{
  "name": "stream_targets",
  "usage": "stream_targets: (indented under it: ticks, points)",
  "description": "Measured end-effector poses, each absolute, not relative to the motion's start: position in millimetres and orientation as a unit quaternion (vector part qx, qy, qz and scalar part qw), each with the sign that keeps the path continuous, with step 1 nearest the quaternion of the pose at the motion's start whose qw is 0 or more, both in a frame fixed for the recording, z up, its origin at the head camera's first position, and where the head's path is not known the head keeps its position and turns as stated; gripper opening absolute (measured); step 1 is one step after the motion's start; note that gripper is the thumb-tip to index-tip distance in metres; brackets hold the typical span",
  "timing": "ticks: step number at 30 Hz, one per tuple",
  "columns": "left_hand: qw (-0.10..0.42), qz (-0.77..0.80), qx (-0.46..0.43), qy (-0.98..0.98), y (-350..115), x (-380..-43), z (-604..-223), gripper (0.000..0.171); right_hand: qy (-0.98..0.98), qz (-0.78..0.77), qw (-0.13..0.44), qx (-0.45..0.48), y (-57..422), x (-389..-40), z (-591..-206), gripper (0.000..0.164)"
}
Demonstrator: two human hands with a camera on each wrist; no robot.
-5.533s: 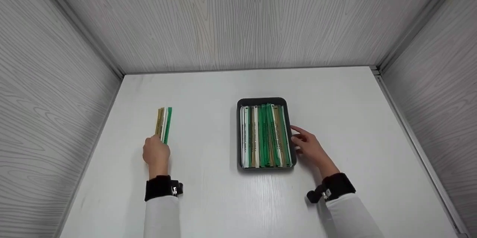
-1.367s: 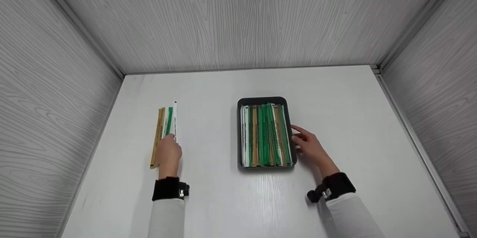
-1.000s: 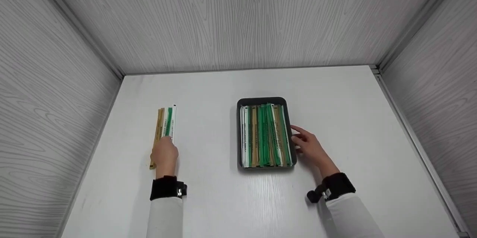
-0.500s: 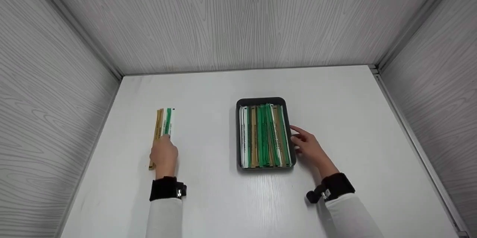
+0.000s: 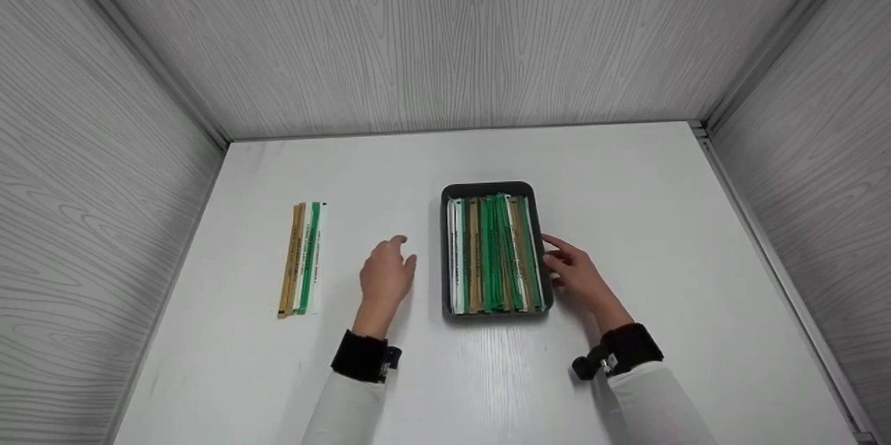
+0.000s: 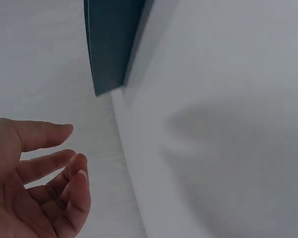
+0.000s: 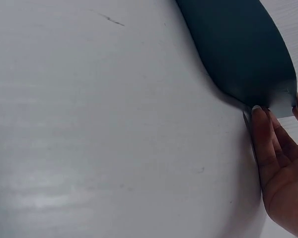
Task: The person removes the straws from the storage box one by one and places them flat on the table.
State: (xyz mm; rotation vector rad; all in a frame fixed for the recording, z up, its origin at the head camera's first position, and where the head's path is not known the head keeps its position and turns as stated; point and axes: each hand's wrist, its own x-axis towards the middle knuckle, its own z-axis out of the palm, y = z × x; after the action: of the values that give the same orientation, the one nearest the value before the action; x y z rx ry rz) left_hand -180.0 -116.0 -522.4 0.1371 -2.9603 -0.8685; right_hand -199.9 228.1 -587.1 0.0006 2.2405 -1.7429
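In the head view my left hand (image 5: 386, 274) is between the row of packets and the tray, with nothing in it. Its fingers are loosely bent and the thumb is apart, as the left wrist view also shows. On the left lies a row of several long thin printed packets (image 5: 299, 264) in brown, white and green, side by side. The dark tray (image 5: 487, 189) holds many similar packets (image 5: 494, 257), packed lengthwise. My right hand (image 5: 578, 278) rests relaxed fingers against the tray's right side; in the right wrist view the fingertips (image 7: 260, 116) touch its dark wall.
A white table (image 5: 668, 222) carries everything. Grey wood-grain panels (image 5: 445, 41) stand behind it and on both sides. Black straps with small cameras circle both wrists (image 5: 362, 354).
Since the earliest frame a white packet has gone from the tray to the row's right end. My left hand has let go and moved right, towards the tray. My right hand stays put.
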Motion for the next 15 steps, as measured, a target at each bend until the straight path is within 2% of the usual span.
stream_targets:
  ticks: [8,15]
  points:
    - [-0.023,-0.336,-0.063,-0.939,-50,-175,-523,0.055,0.785,-0.602,0.146,-0.003,228,-198,-586,0.050]
    - [-0.055,-0.304,-0.100,-0.946,-15,-176,-541,0.054,0.792,-0.594,0.140,-0.009,229,-199,-588,0.051]
